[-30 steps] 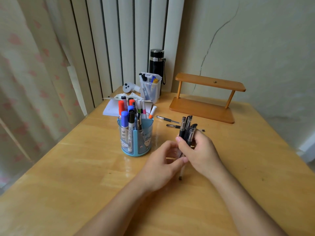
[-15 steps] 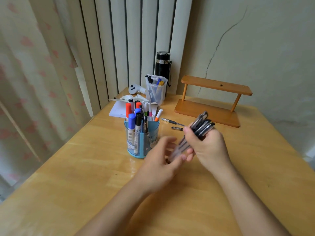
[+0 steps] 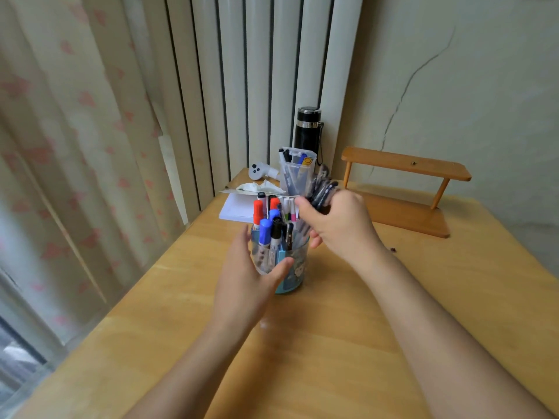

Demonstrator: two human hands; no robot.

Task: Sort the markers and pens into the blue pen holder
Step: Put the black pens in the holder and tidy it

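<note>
The blue pen holder (image 3: 292, 275) stands mid-table with several markers (image 3: 266, 229) upright in it: orange, blue and black caps. My left hand (image 3: 246, 278) wraps the holder's near left side, thumb across its front. My right hand (image 3: 338, 225) is closed on a bundle of black pens (image 3: 320, 189), held just above and right of the holder's rim. The pens' lower ends slant down toward the holder's right compartment and are partly hidden by my fingers.
Behind the holder lie a white notepad (image 3: 237, 208), crumpled tissue (image 3: 257, 186), a white controller (image 3: 258, 171), a clear pen cup (image 3: 295, 172) and a black flask (image 3: 308, 128). A wooden shelf (image 3: 405, 189) stands at the back right. A curtain hangs at left.
My right hand has carried the pen bundle left and up to over the holder. My left hand left the pens and now grips the holder. The camera moved closer.
</note>
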